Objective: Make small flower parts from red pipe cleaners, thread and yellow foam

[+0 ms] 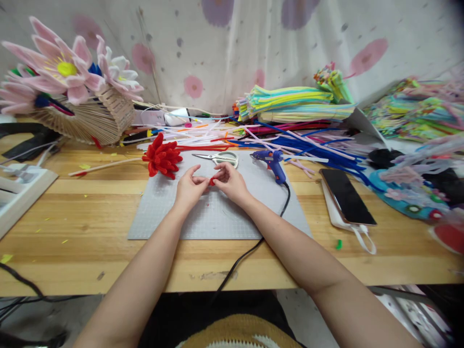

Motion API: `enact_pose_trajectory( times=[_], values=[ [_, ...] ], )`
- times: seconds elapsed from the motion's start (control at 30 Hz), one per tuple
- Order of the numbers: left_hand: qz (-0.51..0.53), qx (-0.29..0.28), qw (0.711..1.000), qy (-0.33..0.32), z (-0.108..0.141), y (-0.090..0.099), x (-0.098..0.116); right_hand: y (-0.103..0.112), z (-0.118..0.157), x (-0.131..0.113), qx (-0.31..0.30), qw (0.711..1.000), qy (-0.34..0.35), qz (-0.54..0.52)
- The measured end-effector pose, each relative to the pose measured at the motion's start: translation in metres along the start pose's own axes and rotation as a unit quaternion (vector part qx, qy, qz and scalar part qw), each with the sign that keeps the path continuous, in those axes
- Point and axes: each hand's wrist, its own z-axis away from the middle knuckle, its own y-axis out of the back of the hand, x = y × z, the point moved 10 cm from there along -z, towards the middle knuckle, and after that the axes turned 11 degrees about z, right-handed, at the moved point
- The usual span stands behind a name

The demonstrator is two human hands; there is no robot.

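We see the left hand (190, 187) and right hand (232, 182) pinching a small red piece (212, 181) over the grey mat (224, 222), nearer than the scissors (217, 157), right of the red flower (162, 158). Partly hidden, it's probably being shaped, we judge; the next move calls for steady pinching.

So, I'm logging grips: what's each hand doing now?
Left hand: fingertips at a small red piece; grip can't be told.
Right hand: closed, pinching that piece.
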Motion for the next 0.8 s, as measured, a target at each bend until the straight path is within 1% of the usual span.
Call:
enact_pose_trajectory(
  times=[0.1, 0.2, 0.33, 0.47, 0.57, 0.63, 0.73, 0.77, 0.8],
  values=[
    [-0.009, -0.002, 1.000, -0.007, 0.000, 0.000, 0.000, 0.000, -0.001, 0.001, 0.002, 1.000, -0.003, -0.011],
    [-0.022, 0.003, 1.000, -0.022, -0.001, 0.002, 0.002, -0.002, -0.003, 0.002, -0.013, 0.998, -0.009, -0.053],
    [-0.024, 0.004, 0.999, -0.030, -0.002, 0.003, 0.003, -0.005, -0.005, 0.011, -0.033, 0.993, -0.045, -0.107],
    [-0.019, 0.003, 1.000, -0.016, -0.001, 0.002, 0.001, -0.013, -0.003, 0.019, -0.053, 0.989, -0.076, -0.118],
    [-0.030, 0.016, 0.999, -0.014, -0.003, 0.006, -0.002, -0.012, -0.001, 0.021, -0.032, 0.991, -0.084, -0.103],
    [-0.063, 0.031, 0.997, -0.036, -0.005, 0.012, 0.001, -0.007, -0.002, 0.022, -0.008, 0.991, -0.086, -0.099],
    [-0.159, 0.040, 0.982, -0.098, -0.005, 0.016, 0.014, 0.007, -0.005, 0.026, 0.027, 0.988, -0.097, -0.115],
    [-0.190, 0.025, 0.974, -0.122, -0.003, 0.013, 0.019, 0.013, -0.006, 0.027, 0.039, 0.987, -0.102, -0.118],
    [-0.216, -0.004, 0.966, -0.144, -0.001, 0.006, 0.022, 0.018, -0.006, 0.029, 0.049, 0.986, -0.107, -0.119]
  ],
)
